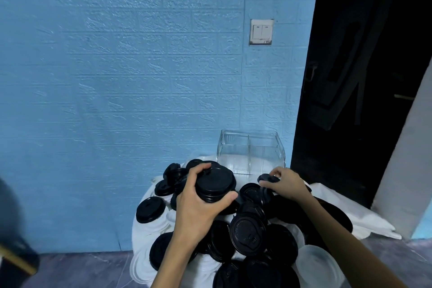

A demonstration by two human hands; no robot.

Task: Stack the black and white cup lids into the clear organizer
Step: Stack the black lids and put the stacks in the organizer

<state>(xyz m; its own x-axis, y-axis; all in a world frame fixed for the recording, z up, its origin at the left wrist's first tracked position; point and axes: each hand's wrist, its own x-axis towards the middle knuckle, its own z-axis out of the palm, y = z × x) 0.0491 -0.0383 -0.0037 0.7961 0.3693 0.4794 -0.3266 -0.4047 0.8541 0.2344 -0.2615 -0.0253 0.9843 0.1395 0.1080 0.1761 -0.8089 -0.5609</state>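
My left hand [198, 196] grips a short stack of black cup lids [215, 184], fingers curled over its far side and thumb under its near edge. To the right, my right hand [286, 184] pinches a single black lid [266, 178] at the pile's far edge. A heap of loose black lids [249, 231] and white lids [149, 229] covers the small table below both hands. The clear organizer [251, 152], split into compartments, stands just behind the pile against the wall and holds no lids that I can see.
A blue brick-pattern wall [117, 77] rises directly behind the table. A dark doorway [362, 77] opens at the right. White cloth [364, 217] hangs off the table's right side. A translucent container [320, 264] sits at the near right.
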